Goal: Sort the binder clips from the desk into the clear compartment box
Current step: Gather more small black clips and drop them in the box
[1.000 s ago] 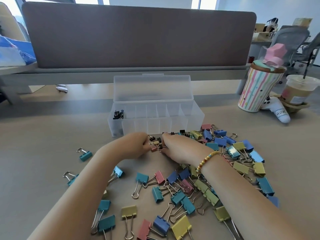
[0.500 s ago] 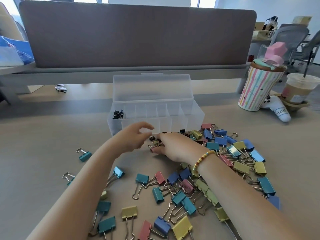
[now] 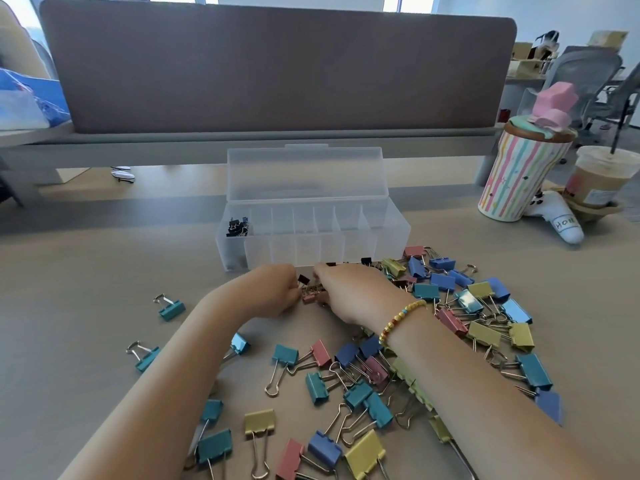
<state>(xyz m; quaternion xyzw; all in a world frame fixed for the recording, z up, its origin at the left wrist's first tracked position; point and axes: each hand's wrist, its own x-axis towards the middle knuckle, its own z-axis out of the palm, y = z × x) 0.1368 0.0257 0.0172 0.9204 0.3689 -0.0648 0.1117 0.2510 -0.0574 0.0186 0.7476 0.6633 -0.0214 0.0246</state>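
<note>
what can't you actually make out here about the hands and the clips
- Head view: the fingertips of the left hand and right hand are hidden behind their knuckles, so each grip is unclear.
- Small clips between the hands: too small and blurred to count.
- Dark clips in the clear box: number unclear behind hazy plastic.
- Bottom clips, like the yellow clip: cut off by the frame edge.

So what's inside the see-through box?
The clear box has a few small black clips in its leftmost compartment. The other compartments look empty, though the frosted walls blur their bottoms.
</note>
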